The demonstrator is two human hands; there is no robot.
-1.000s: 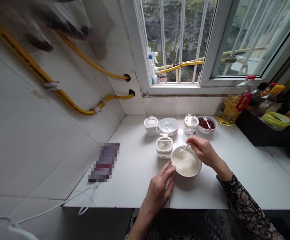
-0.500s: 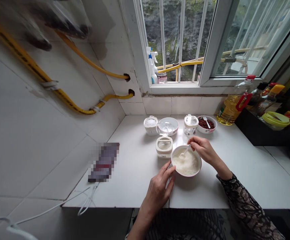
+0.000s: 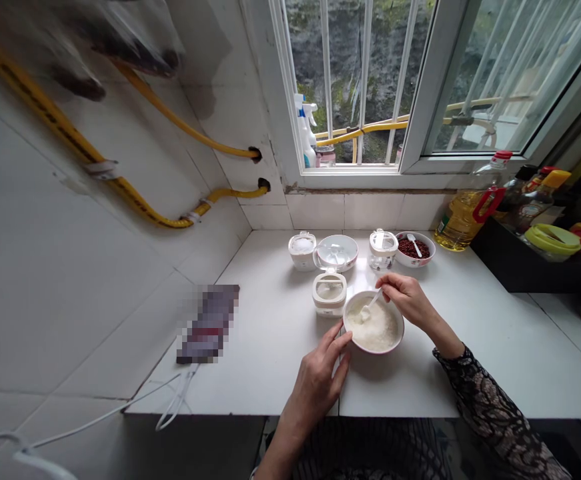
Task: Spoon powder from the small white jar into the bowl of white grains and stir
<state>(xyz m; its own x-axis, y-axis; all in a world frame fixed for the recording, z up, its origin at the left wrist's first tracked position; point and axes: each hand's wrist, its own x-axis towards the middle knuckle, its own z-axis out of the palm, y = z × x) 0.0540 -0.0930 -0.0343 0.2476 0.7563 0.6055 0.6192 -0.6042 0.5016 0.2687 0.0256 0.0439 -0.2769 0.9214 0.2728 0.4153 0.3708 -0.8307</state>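
A white bowl (image 3: 373, 348) with a pale, creamy white mixture (image 3: 377, 328) in it stands on the counter. My left hand (image 3: 323, 367) holds its left rim, with the thumb and fingers against the side. Between the pinched fingers of my right hand (image 3: 404, 297) is a small white spoon (image 3: 370, 307), its tip dipped into the mixture. Close behind my left hand sits a lidded square jar (image 3: 329, 308). Farther back are a jar of white grains (image 3: 302, 257), an almost clear-looking bowl (image 3: 349, 243) and another lidded jar (image 3: 383, 260).
A bowl of dark red bits (image 3: 430, 257) with a white spoon stands at the back, near an oil bottle (image 3: 455, 223). At right is a black box (image 3: 495, 260) of bottles. A blurred-out dark object (image 3: 210, 327) and a white cable (image 3: 170, 403) lie on the left.
The spoon's tip has shifted slightly within the mixture. Both hands, the bowl and the jars are practically where they were.
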